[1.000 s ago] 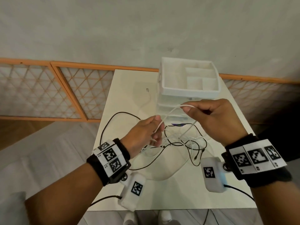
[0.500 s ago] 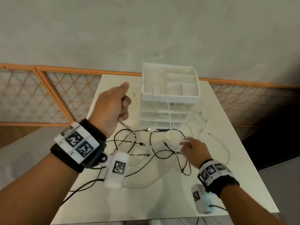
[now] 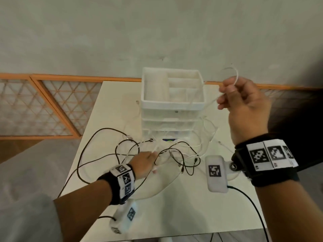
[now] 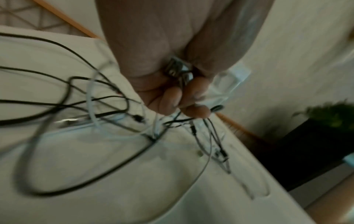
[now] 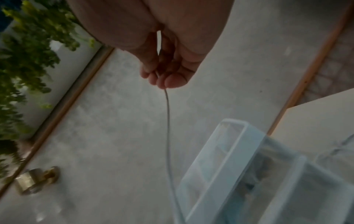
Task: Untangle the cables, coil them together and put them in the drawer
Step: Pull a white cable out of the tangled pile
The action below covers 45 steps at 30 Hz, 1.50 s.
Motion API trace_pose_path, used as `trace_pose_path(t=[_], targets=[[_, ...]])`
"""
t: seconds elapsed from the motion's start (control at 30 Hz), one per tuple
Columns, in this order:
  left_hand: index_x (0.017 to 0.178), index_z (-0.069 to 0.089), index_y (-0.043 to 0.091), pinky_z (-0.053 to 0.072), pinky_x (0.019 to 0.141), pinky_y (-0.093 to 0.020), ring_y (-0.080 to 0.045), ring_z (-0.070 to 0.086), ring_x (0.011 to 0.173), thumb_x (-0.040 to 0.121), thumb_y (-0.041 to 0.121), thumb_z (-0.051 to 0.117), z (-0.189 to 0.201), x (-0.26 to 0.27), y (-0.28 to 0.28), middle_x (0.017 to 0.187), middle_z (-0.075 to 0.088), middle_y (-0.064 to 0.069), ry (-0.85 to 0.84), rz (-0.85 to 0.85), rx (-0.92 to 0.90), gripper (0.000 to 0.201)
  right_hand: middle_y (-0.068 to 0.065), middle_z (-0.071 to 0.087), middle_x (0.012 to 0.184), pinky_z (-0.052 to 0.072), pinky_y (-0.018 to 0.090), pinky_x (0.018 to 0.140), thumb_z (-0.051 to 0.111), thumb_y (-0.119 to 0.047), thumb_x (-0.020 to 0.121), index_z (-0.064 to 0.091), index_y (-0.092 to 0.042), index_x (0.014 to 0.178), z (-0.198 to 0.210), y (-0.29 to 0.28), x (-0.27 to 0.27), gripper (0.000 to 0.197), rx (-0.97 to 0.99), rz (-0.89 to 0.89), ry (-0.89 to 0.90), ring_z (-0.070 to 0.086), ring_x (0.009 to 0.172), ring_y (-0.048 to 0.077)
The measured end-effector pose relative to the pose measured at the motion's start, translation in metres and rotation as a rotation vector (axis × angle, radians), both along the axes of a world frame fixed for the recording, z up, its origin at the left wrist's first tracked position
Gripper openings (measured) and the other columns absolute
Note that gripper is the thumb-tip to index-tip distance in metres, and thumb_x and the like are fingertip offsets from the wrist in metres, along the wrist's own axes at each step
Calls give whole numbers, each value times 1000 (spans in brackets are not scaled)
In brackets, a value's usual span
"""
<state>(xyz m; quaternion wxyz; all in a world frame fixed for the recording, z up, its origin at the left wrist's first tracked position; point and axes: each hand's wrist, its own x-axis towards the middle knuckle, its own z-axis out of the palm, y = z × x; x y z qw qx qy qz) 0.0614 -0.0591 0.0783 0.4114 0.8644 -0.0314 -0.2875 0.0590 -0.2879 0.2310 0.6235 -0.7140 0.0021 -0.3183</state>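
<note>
A tangle of black cables (image 3: 122,154) and thin white cables (image 3: 201,145) lies on the white table (image 3: 174,206) in front of a white drawer unit (image 3: 172,103). My left hand (image 3: 154,165) is low on the tangle. In the left wrist view my left hand (image 4: 184,103) has its fingers curled round cable strands and a metal plug (image 4: 177,70). My right hand (image 3: 225,100) is raised to the right of the unit and pinches a white cable (image 3: 235,74) that loops above it. In the right wrist view this white cable (image 5: 168,128) hangs from my right hand (image 5: 162,81).
The drawer unit (image 5: 229,166) has an open compartment tray on top and its drawers look shut. An orange-framed lattice panel (image 3: 52,109) runs behind the table at the left. Something dark (image 3: 297,119) stands to the right. A long black cable loop (image 3: 78,163) reaches the table's left edge.
Half a second ago my left hand was raised and my right hand was down on the tangle. Now the left is down on the cables and the right has lifted a white cable.
</note>
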Motion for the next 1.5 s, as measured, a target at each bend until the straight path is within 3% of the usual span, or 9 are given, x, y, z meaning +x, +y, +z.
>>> trace_pose_path(t=[0.23, 0.37, 0.53, 0.7, 0.87, 1.1, 1.23, 1.37, 1.5], targets=[[84, 49, 6, 33, 38, -21, -14, 36, 35, 105, 33, 34, -13, 0, 36, 52, 48, -2, 83, 163, -94, 38, 8, 62, 111, 59, 42, 79, 47, -35, 98, 62, -53, 96, -49, -44, 22, 24, -398, -249, 305, 65, 89, 20], [89, 55, 3, 29, 35, -19, -12, 37, 37, 106, 22, 34, 15, 12, 38, 51, 34, 2, 38, 324, -265, 33, 7, 58, 126, 48, 27, 89, 52, -35, 99, 68, -35, 113, -42, -58, 44, 22, -405, -340, 298, 62, 82, 19], [99, 63, 2, 17, 39, -17, -10, 17, 42, 103, 41, 41, 36, 24, 51, 53, 24, 4, -70, 410, -380, 45, -4, 66, 98, 55, 39, 85, 49, -30, 97, 70, -30, 109, -34, -76, 72, 24, -427, -306, 286, 61, 78, 10], [85, 60, 7, 25, 45, -23, -11, 25, 40, 103, 45, 36, 60, 22, 46, 46, 30, 7, -201, 346, -441, 49, -3, 62, 125, 41, 17, 85, 45, -6, 97, 66, -27, 116, -60, -80, 66, 35, -455, -281, 411, 60, 106, 14], [85, 60, 7, 41, 65, -29, -10, 47, 50, 105, 30, 40, 65, 25, 38, 46, 45, 5, -360, 270, -350, 37, -6, 49, 144, 43, 12, 90, 47, 5, 94, 55, -25, 137, -107, -83, 43, 52, -437, -169, 384, 64, 109, 16], [91, 59, 3, 40, 51, -28, -8, 38, 44, 105, 19, 41, 71, 30, 22, 57, 43, 3, -319, 283, -394, 28, -10, 28, 159, 55, 23, 83, 53, 6, 90, 26, -36, 153, -90, -85, 53, 80, -448, -80, 346, 62, 112, 12], [93, 65, 10, 37, 49, -27, -13, 33, 46, 104, 22, 43, 73, 26, 15, 50, 35, 6, -372, 259, -352, 27, -3, -3, 166, 44, 30, 98, 57, -2, 87, 14, -36, 156, -93, -79, 36, 87, -722, 41, 834, 44, 137, 28], [88, 69, 22, 32, 53, -28, -13, 31, 47, 103, 28, 45, 86, 22, 11, 43, 35, 11, -405, 124, -283, 29, 7, 56, 123, 47, 27, 81, 74, -26, 83, 29, -40, 150, -77, -43, 11, 83, -559, 144, 686, 61, 87, 16], [78, 67, 14, 32, 51, -10, 1, 43, 41, 102, 31, 46, 122, 5, -17, 48, 56, 20, -499, -166, -270, 36, -7, 49, 56, 38, 20, 55, 76, -39, 82, 66, -38, 110, -54, 25, -8, 30, -547, 550, 498, 41, 49, 7]])
